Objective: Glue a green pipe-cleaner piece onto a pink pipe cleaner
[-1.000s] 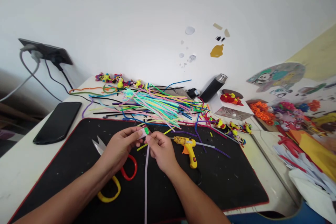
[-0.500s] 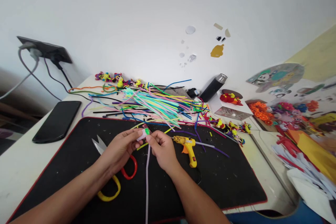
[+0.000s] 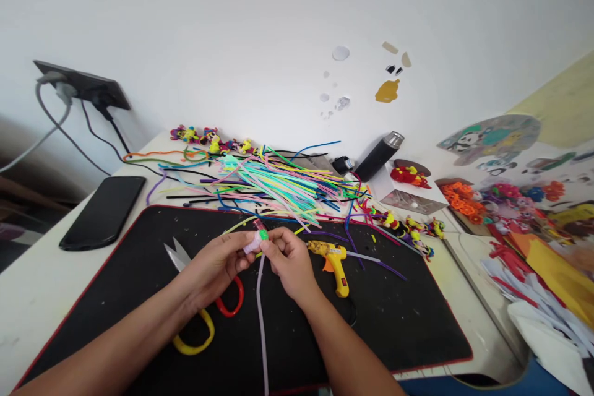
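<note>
Over the black mat (image 3: 385, 315), my left hand (image 3: 225, 263) pinches a small white and green piece (image 3: 255, 242), with a dark pinkish bit sticking up behind it. My right hand (image 3: 288, 260) is closed at the piece's right side, thumb and fingers pressed at its edge. A pale lilac pipe cleaner (image 3: 262, 328) hangs from between the hands toward the mat's front edge. Scissors (image 3: 193, 337) with red and yellow handles lie open, partly under my left hand and wrist. The yellow glue gun (image 3: 337, 266) rests just right of my right hand.
Many coloured pipe cleaners (image 3: 278, 182) lie behind the mat. A black phone (image 3: 103, 211) is at the left. At the back stand a dark bottle (image 3: 378, 158) and a white box (image 3: 411, 198). Small colourful figures and orange pieces (image 3: 461, 198) lie on the right.
The white and green piece has turned slightly in my fingers, showing more of its green end. The lower end of the lilac pipe cleaner has swung a little right.
</note>
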`<state>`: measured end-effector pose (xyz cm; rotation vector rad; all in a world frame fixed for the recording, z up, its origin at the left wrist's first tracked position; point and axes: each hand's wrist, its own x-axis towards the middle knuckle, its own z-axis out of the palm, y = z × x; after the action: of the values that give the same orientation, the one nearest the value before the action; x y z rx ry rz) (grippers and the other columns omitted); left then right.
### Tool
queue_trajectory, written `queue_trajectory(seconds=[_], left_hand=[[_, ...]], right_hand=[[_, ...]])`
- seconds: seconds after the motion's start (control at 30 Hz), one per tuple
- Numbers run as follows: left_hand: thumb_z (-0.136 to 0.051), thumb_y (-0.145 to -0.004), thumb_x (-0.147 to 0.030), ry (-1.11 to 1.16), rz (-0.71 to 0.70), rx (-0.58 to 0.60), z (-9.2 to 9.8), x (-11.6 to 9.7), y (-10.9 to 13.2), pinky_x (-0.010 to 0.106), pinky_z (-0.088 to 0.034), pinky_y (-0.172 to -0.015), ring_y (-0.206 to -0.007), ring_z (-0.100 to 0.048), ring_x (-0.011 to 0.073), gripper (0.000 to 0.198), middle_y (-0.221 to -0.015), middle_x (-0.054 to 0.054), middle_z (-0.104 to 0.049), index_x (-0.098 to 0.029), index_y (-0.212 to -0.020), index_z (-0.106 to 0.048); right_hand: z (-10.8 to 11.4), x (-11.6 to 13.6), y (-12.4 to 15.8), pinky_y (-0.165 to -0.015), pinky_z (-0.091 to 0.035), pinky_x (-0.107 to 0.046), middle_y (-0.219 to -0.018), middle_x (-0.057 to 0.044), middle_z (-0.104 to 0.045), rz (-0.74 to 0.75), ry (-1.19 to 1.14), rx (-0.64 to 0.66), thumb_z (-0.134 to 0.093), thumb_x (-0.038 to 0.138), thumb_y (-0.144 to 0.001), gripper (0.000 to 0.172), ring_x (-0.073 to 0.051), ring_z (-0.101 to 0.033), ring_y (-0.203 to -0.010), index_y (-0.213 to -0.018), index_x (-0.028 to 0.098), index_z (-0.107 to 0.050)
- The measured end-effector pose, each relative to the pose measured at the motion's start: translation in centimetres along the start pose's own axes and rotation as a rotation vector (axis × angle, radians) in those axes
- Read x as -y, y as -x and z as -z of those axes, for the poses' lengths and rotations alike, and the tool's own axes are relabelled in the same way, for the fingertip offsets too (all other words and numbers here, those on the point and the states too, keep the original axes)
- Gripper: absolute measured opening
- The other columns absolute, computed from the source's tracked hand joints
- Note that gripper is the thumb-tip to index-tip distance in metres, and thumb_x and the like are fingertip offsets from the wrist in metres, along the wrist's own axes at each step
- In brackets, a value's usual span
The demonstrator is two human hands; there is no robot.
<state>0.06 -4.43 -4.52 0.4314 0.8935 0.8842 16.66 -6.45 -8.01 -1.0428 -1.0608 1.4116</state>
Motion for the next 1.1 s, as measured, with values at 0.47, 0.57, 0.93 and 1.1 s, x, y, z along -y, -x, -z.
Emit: queue_trajectory(seconds=[0.47,0.57,0.93,1.1], left_hand=[[-0.072,-0.090,-0.010,0.046,0.159,-0.022,-0.14,-0.26,0.21,0.011,-0.050,-0.044,-0.051,-0.062,0.0080,0.019,-0.065,0.005,-0.071,-0.010,-0.072,-0.079],[-0.072,-0.091,-0.011,0.047,0.160,-0.004,-0.05,-0.24,0.17,0.011,-0.051,-0.044,-0.052,-0.062,0.0080,0.019,-0.066,0.005,-0.071,-0.009,-0.073,-0.078],[-0.084,-0.081,-0.015,0.038,0.166,0.037,0.00,-0.29,0.26,0.012,-0.050,-0.044,-0.054,-0.062,0.0089,0.012,-0.068,0.005,-0.068,-0.008,-0.074,-0.078],[-0.089,-0.076,-0.022,0.024,0.160,0.091,0.31,-0.03,0.14,0.012,-0.048,-0.045,-0.056,-0.061,0.0085,0.016,-0.072,0.005,-0.070,-0.010,-0.075,-0.079]], right_hand=[[-0.10,0.29,0.21,-0.039,-0.021,-0.020,-0.054,0.011,-0.049,-0.002,-0.080,0.019,-0.086,0.056,-0.080,0.044,-0.005,-0.030,-0.040,-0.096,0.021,-0.064],[-0.13,0.51,0.20,-0.039,-0.021,-0.020,-0.055,0.011,-0.051,-0.005,-0.088,0.022,-0.087,0.056,-0.080,0.045,-0.005,-0.030,-0.040,-0.097,0.021,-0.064],[-0.04,0.61,0.28,-0.039,-0.021,-0.020,-0.056,0.010,-0.055,-0.013,-0.090,0.020,-0.086,0.055,-0.081,0.044,-0.005,-0.029,-0.039,-0.097,0.020,-0.064],[-0.17,0.97,0.37,-0.038,-0.021,-0.020,-0.055,0.010,-0.055,-0.011,-0.088,0.019,-0.086,0.056,-0.080,0.044,-0.004,-0.029,-0.038,-0.094,0.021,-0.063]])
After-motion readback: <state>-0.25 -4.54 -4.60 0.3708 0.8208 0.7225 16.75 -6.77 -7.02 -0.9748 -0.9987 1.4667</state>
